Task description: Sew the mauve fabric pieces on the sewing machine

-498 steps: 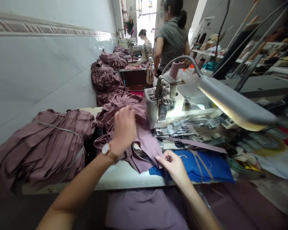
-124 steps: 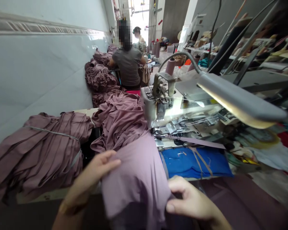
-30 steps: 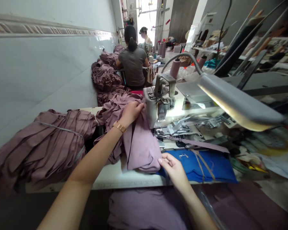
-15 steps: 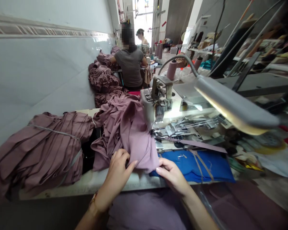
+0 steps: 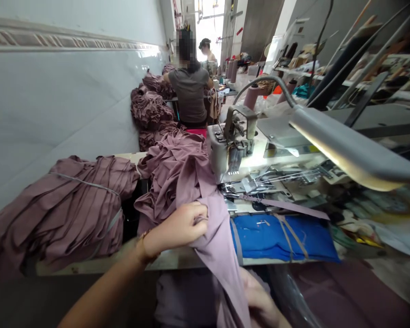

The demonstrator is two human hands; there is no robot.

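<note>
A length of mauve fabric (image 5: 222, 255) runs from the sewing machine (image 5: 232, 146) down over the table's front edge. My left hand (image 5: 187, 223) is closed on this fabric, fingers curled into it just in front of the machine. Lower down, past the table edge, my right hand (image 5: 259, 296) is at the fabric's right side; motion blurs it and its fingers are largely hidden behind the cloth. A loose heap of the same fabric (image 5: 171, 177) lies left of the needles. A narrow mauve strip (image 5: 287, 207) extends rightward from the needle area.
A tied bundle of mauve pieces (image 5: 85, 205) lies on the left. Blue cloth (image 5: 283, 239) covers the table front, right of the hands. A lamp (image 5: 355, 146) overhangs the machine. A co-worker (image 5: 189, 91) sits ahead, beside piled fabric (image 5: 150, 109).
My right hand has moved down below the table edge, drawing the fabric into a long hanging length. My left hand has shifted up and right on the cloth. The view has turned slightly left.
</note>
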